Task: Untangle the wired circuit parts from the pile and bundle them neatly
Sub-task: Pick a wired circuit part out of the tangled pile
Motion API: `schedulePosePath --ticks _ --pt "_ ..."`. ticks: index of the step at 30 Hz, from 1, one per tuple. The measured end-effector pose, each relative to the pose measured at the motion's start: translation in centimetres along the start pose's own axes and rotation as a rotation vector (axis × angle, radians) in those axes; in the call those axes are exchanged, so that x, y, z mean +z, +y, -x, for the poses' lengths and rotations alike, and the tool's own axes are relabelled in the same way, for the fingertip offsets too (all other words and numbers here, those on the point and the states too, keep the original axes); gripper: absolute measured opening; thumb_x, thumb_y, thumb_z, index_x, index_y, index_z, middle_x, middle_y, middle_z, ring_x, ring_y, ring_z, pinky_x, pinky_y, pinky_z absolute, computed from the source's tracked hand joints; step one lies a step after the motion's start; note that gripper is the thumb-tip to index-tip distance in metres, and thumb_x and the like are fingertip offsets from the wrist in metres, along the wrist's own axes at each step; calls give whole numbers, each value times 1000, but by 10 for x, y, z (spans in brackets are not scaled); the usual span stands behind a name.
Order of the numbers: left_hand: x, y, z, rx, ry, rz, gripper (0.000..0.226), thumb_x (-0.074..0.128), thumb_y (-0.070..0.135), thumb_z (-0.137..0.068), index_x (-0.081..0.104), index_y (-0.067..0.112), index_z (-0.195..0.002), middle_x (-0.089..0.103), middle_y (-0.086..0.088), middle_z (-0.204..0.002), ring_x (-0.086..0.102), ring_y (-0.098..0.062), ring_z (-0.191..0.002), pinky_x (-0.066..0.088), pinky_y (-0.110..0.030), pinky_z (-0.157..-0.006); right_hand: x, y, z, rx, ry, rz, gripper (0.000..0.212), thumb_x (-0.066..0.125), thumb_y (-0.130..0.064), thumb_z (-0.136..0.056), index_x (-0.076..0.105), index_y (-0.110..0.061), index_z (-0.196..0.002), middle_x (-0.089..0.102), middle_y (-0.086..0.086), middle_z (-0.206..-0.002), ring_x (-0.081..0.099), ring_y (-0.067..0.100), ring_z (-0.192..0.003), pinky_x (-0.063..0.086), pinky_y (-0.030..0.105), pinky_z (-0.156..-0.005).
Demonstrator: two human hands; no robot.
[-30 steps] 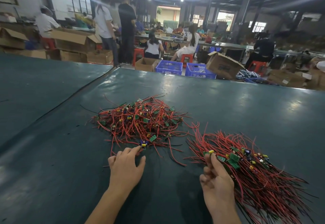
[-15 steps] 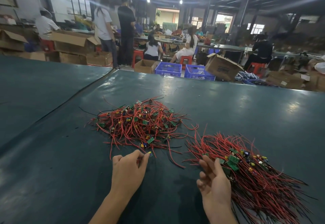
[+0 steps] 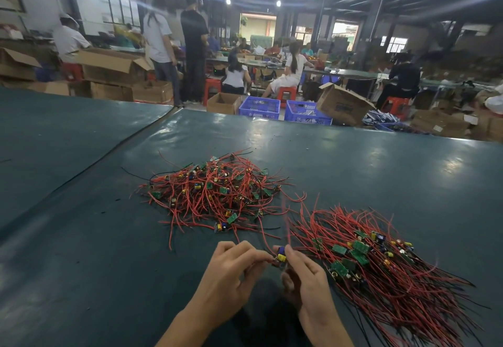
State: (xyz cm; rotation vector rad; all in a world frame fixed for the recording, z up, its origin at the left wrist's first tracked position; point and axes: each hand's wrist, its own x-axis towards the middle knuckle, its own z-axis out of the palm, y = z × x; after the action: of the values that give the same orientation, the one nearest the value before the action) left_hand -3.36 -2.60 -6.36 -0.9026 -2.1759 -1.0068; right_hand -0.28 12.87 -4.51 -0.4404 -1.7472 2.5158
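A tangled pile (image 3: 215, 194) of red-wired circuit parts lies on the dark green table (image 3: 81, 251), ahead of my hands. To the right spreads an aligned bundle (image 3: 381, 273) of the same parts, small green boards near its left end and red and black wires trailing right. Between them, my left hand (image 3: 231, 273) and my right hand (image 3: 304, 278) meet and together pinch one small circuit part (image 3: 280, 256) with blue and yellow components. Its red wires rise, blurred, toward the tangled pile.
The table's far edge (image 3: 299, 125) runs in front of blue crates (image 3: 260, 107) and cardboard boxes (image 3: 343, 104) on the floor. A seam (image 3: 130, 142) separates a second table surface on the left. Several people stand or sit at benches in the background.
My left hand pulled one part out of the tangled pile's near edge and moved right. My right hand left the bundle, came left and took hold of the same part.
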Motion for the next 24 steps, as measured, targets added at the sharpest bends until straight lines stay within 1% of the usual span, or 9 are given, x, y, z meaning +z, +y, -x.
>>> schedulePosePath --ticks 2,6,10,12,15,17,20,22,24 --pt "-1 -3 0 26 49 -59 12 54 33 -97 64 32 -103 60 17 -89 53 -2 -83 38 -32 -81 -1 0 0 1 -30 -61 26 70 -28 -68 78 -8 -83 45 5 -50 39 12 -41 29 23 -40" --pt "3 -3 0 -14 236 -190 10 61 34 -90 67 31 -98 61 11 -98 54 -8 -97 35 -29 -88 0 1 0 -72 -25 -51 15 67 -17 -71 79 -15 -79 57 6 -57 49 11 -43 35 21 -35" --pt "0 1 -2 -111 347 -100 13 63 34 -86 55 24 -90 56 5 -96 50 -9 -96 39 -27 -86 3 3 0 -132 19 -45 21 68 -8 -80 79 -20 -93 57 0 -60 52 9 -47 36 21 -37" --pt "-2 1 -1 -150 281 -27 20 57 38 -90 54 21 -80 53 10 -84 50 -6 -82 41 -28 -77 5 2 3 -139 31 -35 21 65 -6 -86 78 -19 -96 58 -1 -61 53 8 -49 37 20 -38" --pt "0 4 1 -265 50 121 37 40 54 -96 51 31 -68 50 14 -64 48 -5 -59 37 -26 -63 9 1 8 -144 15 17 19 62 -12 -90 80 -18 -87 59 1 -62 54 9 -50 39 21 -41" --pt "5 6 3 -358 -63 336 39 39 62 -93 56 36 -69 54 15 -63 49 -4 -56 36 -22 -58 13 1 11 -153 -6 75 23 61 -13 -91 81 -19 -81 60 5 -59 53 10 -50 40 22 -42" --pt "11 8 3 -445 -69 516 42 44 70 -87 61 35 -71 58 12 -63 51 0 -55 37 -15 -54 21 2 14 -175 -51 98 23 58 -8 -93 79 -12 -86 67 16 -61 60 16 -57 47 20 -50" --pt "12 8 2 -454 -57 533 44 46 69 -87 61 33 -66 58 10 -60 51 0 -53 37 -15 -51 23 2 16 -210 -74 93 22 56 -6 -94 77 -8 -89 65 0 -53 61 3 -53 47 12 -51" --pt "12 8 2 -446 -43 503 43 46 64 -89 61 34 -63 58 9 -58 52 -2 -51 37 -16 -50 23 3 17 -238 -76 98 21 55 -8 -93 76 -10 -90 59 -9 -47 55 -3 -45 42 8 -47"
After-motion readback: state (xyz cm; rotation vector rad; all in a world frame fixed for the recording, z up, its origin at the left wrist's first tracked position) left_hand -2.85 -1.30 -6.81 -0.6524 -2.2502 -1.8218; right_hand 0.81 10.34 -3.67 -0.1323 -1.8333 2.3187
